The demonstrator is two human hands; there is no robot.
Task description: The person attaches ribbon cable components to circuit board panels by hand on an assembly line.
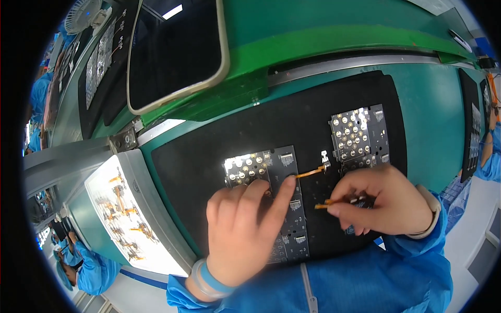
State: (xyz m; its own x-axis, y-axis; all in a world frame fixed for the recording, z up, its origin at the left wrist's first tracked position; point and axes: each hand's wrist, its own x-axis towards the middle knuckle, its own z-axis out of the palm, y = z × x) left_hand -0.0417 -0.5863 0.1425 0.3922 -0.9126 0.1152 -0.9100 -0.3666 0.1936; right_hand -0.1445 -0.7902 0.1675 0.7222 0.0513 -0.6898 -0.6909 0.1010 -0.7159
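Note:
My left hand (241, 221) is over a black circuit board (282, 168) with bright round contacts. Its index finger is stretched out, the tip touching the end of an orange flex cable (311, 172) at the board's right edge. The cable's other end carries a small metal connector on the black mat (198, 156). My right hand (389, 201) pinches another orange flex cable (321, 206), whose tip sticks out toward the left; several small dark and silvery parts show among its fingers. Just beyond that hand lies a second circuit board (360, 133), its near end covered.
At left stands a white tray (180, 255) with several orange flex cables (122, 206). A phone (177, 52) rests on the green ledge (323, 44) beyond the mat. A metal rail (344, 69) runs along that ledge. People in blue (94, 271) sit at the far left.

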